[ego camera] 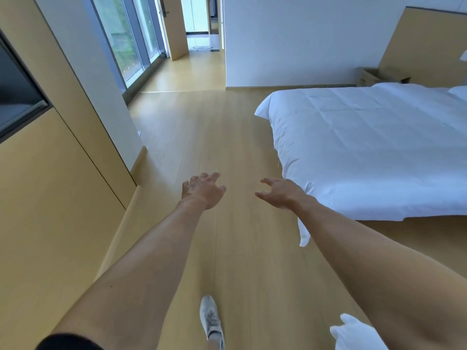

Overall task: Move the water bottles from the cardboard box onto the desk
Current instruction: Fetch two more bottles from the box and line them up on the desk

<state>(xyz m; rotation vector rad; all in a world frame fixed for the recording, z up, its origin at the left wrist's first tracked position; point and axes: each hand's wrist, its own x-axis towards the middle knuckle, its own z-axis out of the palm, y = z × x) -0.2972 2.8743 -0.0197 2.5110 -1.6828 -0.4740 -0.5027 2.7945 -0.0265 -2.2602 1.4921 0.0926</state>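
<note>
Head view: left hand (204,190) and right hand (279,194) outstretched over wooden floor (240,147), each grip loosely spread, holding nothing, presumably walking to fetch; bottles, box, surface nowhere visible; bed (366,147) alongside.

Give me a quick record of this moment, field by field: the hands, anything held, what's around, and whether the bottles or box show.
left hand: stretched forward, fingers loosely spread, holds nothing
right hand: stretched forward, fingers loosely curled, holds nothing
floor: light wood, one white shoe stepping on it
bed: white bedding, to the right
window: to the left, far end
bottles, box, desk: none plainly in view
</note>
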